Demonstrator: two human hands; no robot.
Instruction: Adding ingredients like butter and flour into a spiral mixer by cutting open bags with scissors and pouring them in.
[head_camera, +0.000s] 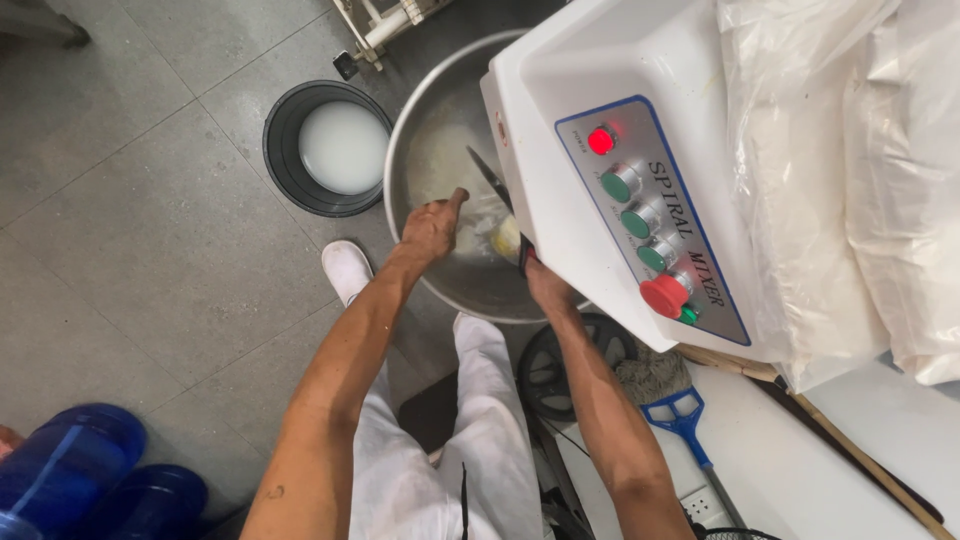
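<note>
Left hand clamped on the near rim of the steel mixer bowl. Right hand closed on a knife reaching into the bowl. Yellow lump sits inside by the blade, apparently uncut; white mixture smeared beyond it. Mixing looks unfinished.

Bare forearms, no sleeves. Small dark mark on left forearm near elbow. White trousers. White shoe on one foot. No gloves, no watch.
</note>
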